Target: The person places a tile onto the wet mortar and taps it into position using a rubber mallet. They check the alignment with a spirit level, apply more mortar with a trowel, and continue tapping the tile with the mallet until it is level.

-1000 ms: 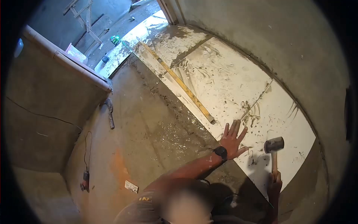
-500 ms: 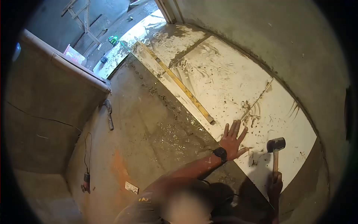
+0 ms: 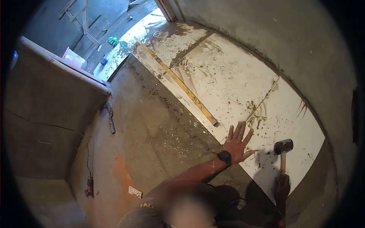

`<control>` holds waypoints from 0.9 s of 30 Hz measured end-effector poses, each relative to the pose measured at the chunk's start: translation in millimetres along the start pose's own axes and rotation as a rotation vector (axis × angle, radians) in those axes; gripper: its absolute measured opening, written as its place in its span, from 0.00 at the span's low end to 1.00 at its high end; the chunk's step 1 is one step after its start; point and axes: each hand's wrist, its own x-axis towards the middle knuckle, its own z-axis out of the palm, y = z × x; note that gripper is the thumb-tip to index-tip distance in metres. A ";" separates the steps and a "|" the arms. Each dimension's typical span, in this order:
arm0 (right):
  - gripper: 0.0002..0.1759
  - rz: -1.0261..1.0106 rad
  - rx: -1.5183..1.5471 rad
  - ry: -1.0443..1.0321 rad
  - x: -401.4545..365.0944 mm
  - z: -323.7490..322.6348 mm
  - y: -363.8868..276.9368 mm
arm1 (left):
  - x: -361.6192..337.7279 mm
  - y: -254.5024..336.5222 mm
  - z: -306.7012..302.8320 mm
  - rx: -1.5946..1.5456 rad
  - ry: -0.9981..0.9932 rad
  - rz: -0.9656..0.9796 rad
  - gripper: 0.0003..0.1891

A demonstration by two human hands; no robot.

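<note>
My left hand (image 3: 237,145) lies flat with fingers spread on a white floor tile (image 3: 292,117), close to its edge along the wet mortar. A dark watch is on that wrist. My right hand (image 3: 281,186) is wrapped round the wooden handle of a rubber mallet (image 3: 283,146), whose black head is over the same tile. Smears of mortar mark the tile's surface. Just beyond my left fingertips lies the end of a yellow spirit level (image 3: 187,89), stretched along the row of tiles.
Wet grey mortar (image 3: 163,125) covers the floor left of the tiles. A hammer (image 3: 110,117) and a red power tool (image 3: 89,187) with a cord lie near the left wall. A small tile piece (image 3: 135,192) is nearby. A bucket (image 3: 73,59) stands past the doorway.
The mallet and my right hand have shifted very slightly to the right, the mallet head turning a little. My left hand stays in place on the tile.
</note>
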 end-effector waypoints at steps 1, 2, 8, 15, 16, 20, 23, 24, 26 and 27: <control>0.22 0.001 0.000 -0.001 0.1 1.2 2.2 | -0.1 0.2 0.2 0.001 0.001 -0.002 0.48; 0.22 -0.014 -0.009 0.015 0.1 3.0 5.8 | 0.1 0.2 0.2 0.002 0.002 -0.004 0.48; 0.23 -0.026 -0.011 0.026 1.9 3.5 3.4 | 0.7 0.5 -1.2 -0.001 0.000 -0.004 0.48; 0.23 0.007 0.000 0.007 1.3 2.3 4.8 | 0.2 -0.3 0.5 -0.003 -0.007 -0.006 0.48; 0.23 0.005 -0.003 0.010 1.0 4.3 6.9 | -0.1 -0.5 0.7 -0.003 -0.001 -0.004 0.48; 0.20 -0.032 0.000 0.066 0.8 5.2 3.9 | -0.7 -0.4 0.7 0.001 0.003 0.000 0.48; 0.18 -0.042 0.022 0.056 0.1 2.5 -3.0 | -0.8 1.1 -1.4 -0.001 0.004 -0.003 0.48; 0.17 -0.058 0.033 0.054 -0.1 2.6 -3.8 | -0.9 0.9 -1.9 -0.007 0.012 -0.001 0.48; 0.17 -0.056 0.016 0.056 -1.1 2.2 -4.8 | -0.5 0.6 -2.2 -0.005 -0.004 -0.003 0.48; 0.17 -0.050 0.002 0.055 -1.3 2.1 -5.1 | -0.3 0.4 -2.2 -0.003 -0.025 -0.006 0.48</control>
